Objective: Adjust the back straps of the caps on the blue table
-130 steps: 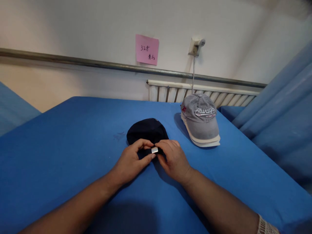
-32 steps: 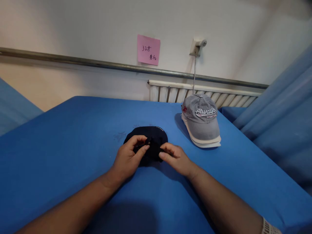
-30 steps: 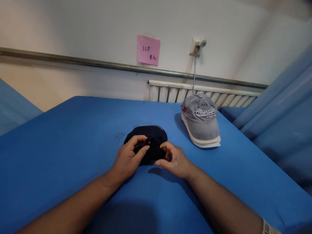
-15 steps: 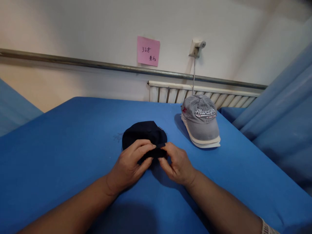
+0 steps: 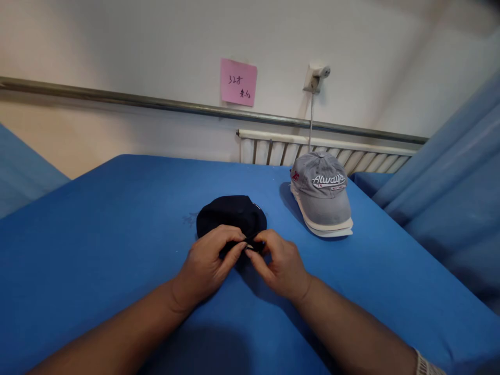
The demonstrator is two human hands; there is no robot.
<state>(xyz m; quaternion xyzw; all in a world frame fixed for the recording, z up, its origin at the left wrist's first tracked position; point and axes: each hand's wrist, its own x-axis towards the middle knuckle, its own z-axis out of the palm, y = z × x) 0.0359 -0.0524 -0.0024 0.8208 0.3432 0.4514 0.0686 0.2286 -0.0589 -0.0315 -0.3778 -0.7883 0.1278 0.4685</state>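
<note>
A black cap (image 5: pixel 230 212) lies on the blue-covered table, its near edge toward me. My left hand (image 5: pixel 213 260) pinches the strap at the cap's near edge between thumb and forefinger. Close beside it, my right hand (image 5: pixel 279 263) grips the same strap from the right, with thumb and fingertips almost meeting the left ones. A small pale glint, maybe the strap's buckle, shows between the fingertips. Most of the strap is hidden by my fingers. To the right stands a stack of caps (image 5: pixel 322 187), a grey one with "Always" lettering on top of paler brims.
The blue table cover (image 5: pixel 117 234) reaches back toward a white radiator (image 5: pixel 273 150) and a metal rail (image 5: pixel 156 101) along the wall. A pink note (image 5: pixel 238 82) and a socket (image 5: pixel 315 78) are on the wall. Blue curtain (image 5: pixel 453 172) hangs at the right.
The cap has turned from its underside showing to its rounded crown showing. My right hand let go briefly, took hold again, and both hands' fingertips have come together at the strap.
</note>
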